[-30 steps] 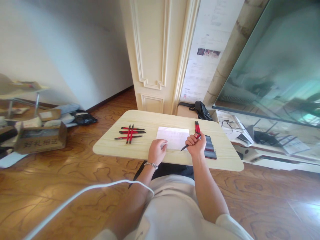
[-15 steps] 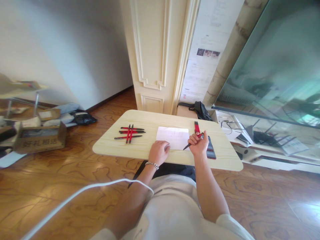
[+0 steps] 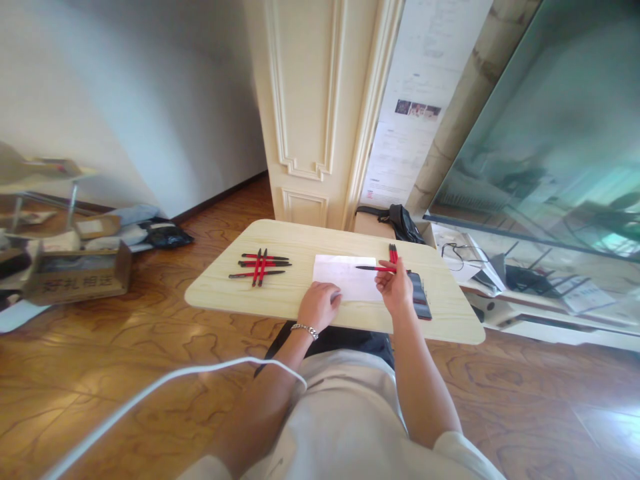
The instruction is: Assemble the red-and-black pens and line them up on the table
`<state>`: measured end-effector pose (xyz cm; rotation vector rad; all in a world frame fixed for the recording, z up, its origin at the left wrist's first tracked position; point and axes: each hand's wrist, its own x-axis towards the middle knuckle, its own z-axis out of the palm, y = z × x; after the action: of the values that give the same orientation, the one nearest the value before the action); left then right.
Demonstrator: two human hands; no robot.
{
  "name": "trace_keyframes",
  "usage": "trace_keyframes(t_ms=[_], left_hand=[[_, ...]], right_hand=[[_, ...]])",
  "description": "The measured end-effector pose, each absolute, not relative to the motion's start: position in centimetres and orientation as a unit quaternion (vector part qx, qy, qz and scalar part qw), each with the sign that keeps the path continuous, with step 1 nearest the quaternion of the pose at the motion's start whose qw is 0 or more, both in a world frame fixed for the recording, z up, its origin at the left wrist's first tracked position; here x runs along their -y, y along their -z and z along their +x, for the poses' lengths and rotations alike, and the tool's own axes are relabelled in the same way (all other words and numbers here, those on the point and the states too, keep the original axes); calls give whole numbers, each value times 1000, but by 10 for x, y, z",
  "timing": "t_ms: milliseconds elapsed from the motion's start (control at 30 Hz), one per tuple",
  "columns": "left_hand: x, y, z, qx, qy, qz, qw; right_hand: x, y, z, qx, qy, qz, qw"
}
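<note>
My right hand (image 3: pixel 396 287) is closed on a red and black pen (image 3: pixel 375 268), held nearly level over the right part of a white sheet of paper (image 3: pixel 345 277), its dark end pointing left. My left hand (image 3: pixel 319 305) rests at the paper's lower left corner, fingers loosely curled with nothing seen in them. Beyond my right hand lie several similar pens (image 3: pixel 393 252), partly hidden by it. On the left of the table, two upright-lying pens (image 3: pixel 259 268) cross over several sideways ones (image 3: pixel 273 257).
A dark phone (image 3: pixel 421 297) lies right of my right hand on the pale wooden table (image 3: pixel 295 237). A white cable (image 3: pixel 200 369) runs across my left forearm. A black bag (image 3: pixel 403 223) sits behind the table, with a cardboard box (image 3: pixel 80 277) on the floor at left.
My right hand has turned, and the pen has swung from slanting down-left to nearly level over the paper. My left hand stays at the paper's corner.
</note>
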<state>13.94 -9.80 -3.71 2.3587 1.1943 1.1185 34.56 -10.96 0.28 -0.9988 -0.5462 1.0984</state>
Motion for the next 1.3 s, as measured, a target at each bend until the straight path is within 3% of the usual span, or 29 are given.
trace_keyframes(t_ms=[200, 333, 533, 733, 1300], left_hand=[[96, 41, 131, -454, -430, 765, 153], [93, 44, 125, -528, -423, 725, 131], [92, 42, 127, -531, -351, 761, 127], [95, 36, 126, -531, -339, 766, 128], [98, 37, 119, -540, -314, 776, 89]], right_hand=[[98, 17, 296, 312, -465, -457, 691], [88, 29, 284, 339, -502, -494, 624], [85, 35, 282, 478, -367, -584, 544], [80, 34, 273, 485, -391, -595, 508], [82, 38, 261, 568, -271, -624, 463]])
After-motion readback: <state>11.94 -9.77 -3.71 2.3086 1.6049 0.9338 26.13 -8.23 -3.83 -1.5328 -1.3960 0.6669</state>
